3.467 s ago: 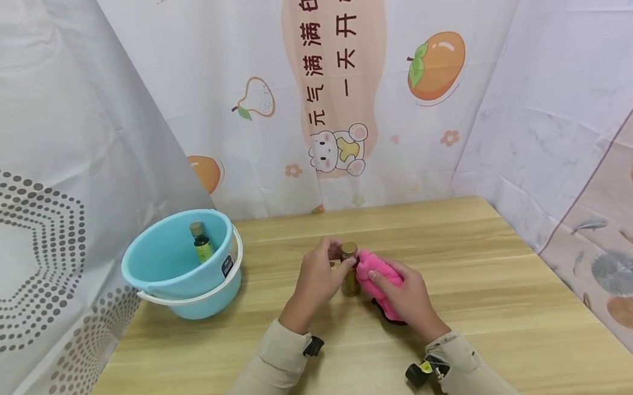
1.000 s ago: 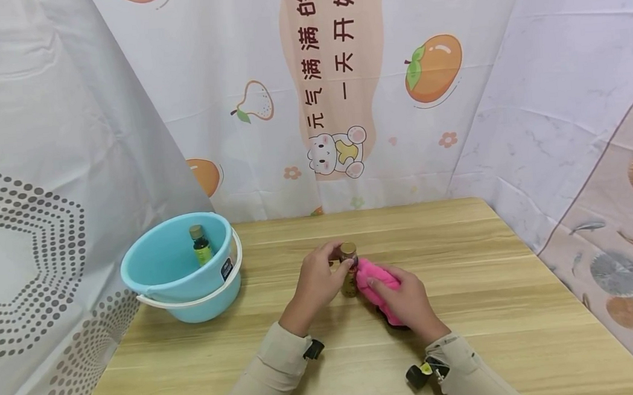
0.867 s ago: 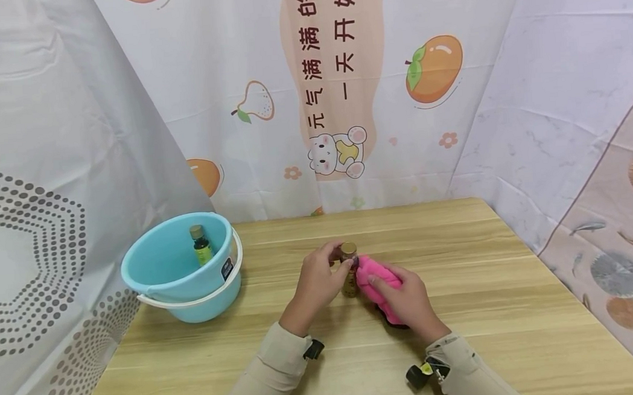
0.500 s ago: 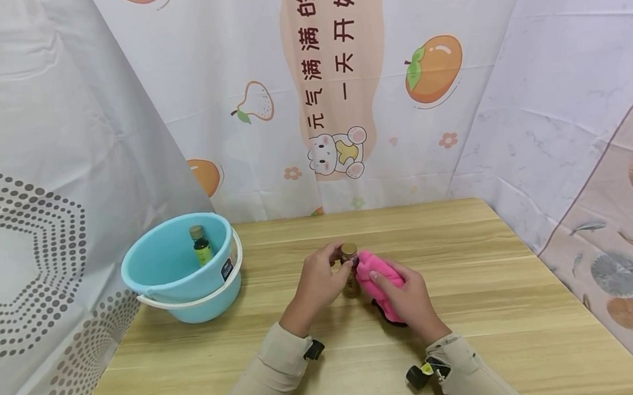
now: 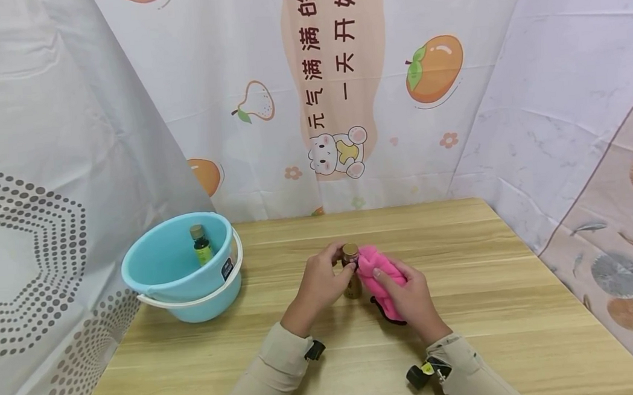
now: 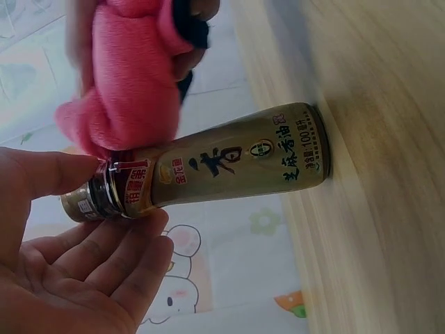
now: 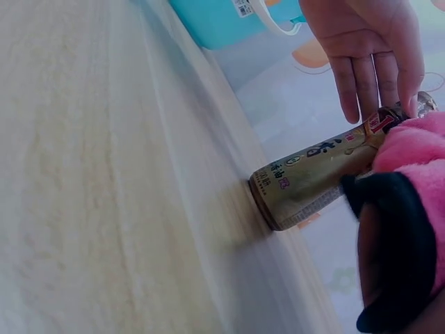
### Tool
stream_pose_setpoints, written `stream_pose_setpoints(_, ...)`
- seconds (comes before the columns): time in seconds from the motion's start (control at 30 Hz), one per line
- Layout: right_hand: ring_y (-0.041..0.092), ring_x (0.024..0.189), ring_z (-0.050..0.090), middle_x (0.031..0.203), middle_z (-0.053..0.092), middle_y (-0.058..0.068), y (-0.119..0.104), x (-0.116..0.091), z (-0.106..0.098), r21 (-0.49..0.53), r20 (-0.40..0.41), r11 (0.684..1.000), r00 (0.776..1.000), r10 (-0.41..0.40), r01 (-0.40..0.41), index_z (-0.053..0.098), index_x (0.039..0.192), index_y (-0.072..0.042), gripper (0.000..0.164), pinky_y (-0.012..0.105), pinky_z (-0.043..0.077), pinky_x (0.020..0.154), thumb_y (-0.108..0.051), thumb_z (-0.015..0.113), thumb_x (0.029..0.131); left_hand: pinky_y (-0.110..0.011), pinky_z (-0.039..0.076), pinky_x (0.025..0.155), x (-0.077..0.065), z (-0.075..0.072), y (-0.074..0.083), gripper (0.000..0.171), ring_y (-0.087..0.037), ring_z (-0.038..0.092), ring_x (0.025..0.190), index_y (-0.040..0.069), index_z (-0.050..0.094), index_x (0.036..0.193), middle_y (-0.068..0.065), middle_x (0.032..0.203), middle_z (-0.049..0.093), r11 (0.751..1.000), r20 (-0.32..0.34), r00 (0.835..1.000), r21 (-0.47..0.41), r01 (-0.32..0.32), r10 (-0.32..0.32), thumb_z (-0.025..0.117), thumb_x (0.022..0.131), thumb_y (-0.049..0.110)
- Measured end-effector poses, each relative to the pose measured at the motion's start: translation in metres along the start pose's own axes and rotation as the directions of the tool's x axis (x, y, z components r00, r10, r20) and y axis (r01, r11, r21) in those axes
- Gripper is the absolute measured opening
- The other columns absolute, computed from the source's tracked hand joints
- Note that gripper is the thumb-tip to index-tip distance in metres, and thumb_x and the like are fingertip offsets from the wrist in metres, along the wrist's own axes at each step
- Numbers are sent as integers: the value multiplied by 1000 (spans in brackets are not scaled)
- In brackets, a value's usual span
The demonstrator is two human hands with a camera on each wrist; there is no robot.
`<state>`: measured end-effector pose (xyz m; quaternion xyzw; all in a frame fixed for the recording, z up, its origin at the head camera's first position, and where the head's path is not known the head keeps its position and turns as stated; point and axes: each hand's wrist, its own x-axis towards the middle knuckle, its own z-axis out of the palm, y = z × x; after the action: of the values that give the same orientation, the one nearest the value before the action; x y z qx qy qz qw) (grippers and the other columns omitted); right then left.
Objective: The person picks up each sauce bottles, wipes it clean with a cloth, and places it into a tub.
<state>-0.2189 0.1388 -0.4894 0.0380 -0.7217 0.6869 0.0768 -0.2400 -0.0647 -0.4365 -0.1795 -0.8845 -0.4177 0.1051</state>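
A small sesame oil bottle (image 5: 353, 289) with a gold cap stands upright on the wooden table. My left hand (image 5: 318, 282) pinches its neck just under the cap, between thumb and fingers, as the left wrist view shows on the bottle (image 6: 236, 156). My right hand (image 5: 412, 297) grips a bunched pink cloth (image 5: 378, 275) with a black edge. In the left wrist view the cloth (image 6: 135, 76) lies against the neck and shoulder of the bottle. The cloth hides part of the neck in the right wrist view, where the bottle's label (image 7: 313, 170) still shows.
A light blue bucket (image 5: 186, 296) with a white handle stands at the table's left. Inside it leans a dark bottle (image 5: 202, 247) with a yellow-green label. A printed curtain (image 5: 270, 152) hangs behind the wooden table (image 5: 461, 243).
The cloth in my right hand has shifted up and down slightly against the bottle and sits a little higher now. My left hand keeps its hold on the neck, and the bottle stays nearly in place.
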Motion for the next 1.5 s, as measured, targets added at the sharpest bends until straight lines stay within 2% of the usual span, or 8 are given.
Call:
stream_pose_setpoints(0.27, 24, 79, 74, 117, 71, 22, 4, 1, 0, -48, 27, 997, 998, 54, -53, 68, 137, -21, 45, 40, 65, 61, -32, 78, 94, -38, 58, 102, 0, 2, -1, 40, -19, 69, 118, 11, 63, 135, -5, 121, 75, 1000, 2, 1000, 9, 2, -2, 72, 99, 26)
stream_pose_setpoints(0.5, 15, 78, 71, 107, 75, 10, 12, 2, 2, -285, 42, 959, 999, 15, -2, 73, 130, -19, 42, 29, 63, 63, -38, 79, 92, -37, 59, 99, -1, 1, 0, 40, -19, 70, 115, 9, 63, 132, -5, 118, 75, 1000, -6, 1000, 10, -5, 5, 74, 98, 26)
stream_pose_setpoints(0.67, 15, 82, 68, 106, 75, 9, 12, 0, 2, -331, 41, 944, 999, 20, -5, 74, 128, -21, 42, 27, 61, 64, -38, 81, 91, -34, 61, 96, 0, 1, -1, 39, -18, 72, 111, 10, 64, 131, -3, 115, 76, 1000, -6, 1000, -6, -6, 6, 75, 97, 27)
stream_pose_setpoints(0.9, 16, 76, 66, 99, 73, 9, 13, 1, 3, -400, 61, 915, 995, 76, -45, 74, 128, -23, 40, 30, 59, 58, -38, 81, 91, -27, 62, 88, 0, 0, -3, 40, -21, 74, 107, 10, 65, 130, -5, 116, 73, 998, -6, 1000, -55, 24, -25, 77, 96, 25)
stream_pose_setpoints(1.13, 16, 87, 65, 106, 74, 6, 12, 1, 2, -474, 70, 880, 994, 80, -38, 75, 126, -23, 40, 28, 57, 68, -40, 80, 90, -23, 62, 85, 0, 1, -3, 47, -22, 73, 107, 6, 64, 134, -7, 120, 68, 997, -11, 998, -61, 56, -57, 79, 94, 25)
stream_pose_setpoints(1.5, 15, 83, 65, 105, 73, 7, 10, -1, 2, -483, 83, 875, 993, 81, -31, 74, 127, -20, 39, 28, 57, 62, -35, 80, 91, -23, 63, 80, -1, -1, -5, 56, -23, 75, 106, 5, 60, 141, -13, 127, 69, 988, 12, 994, -111, 110, -110, 79, 94, 30)
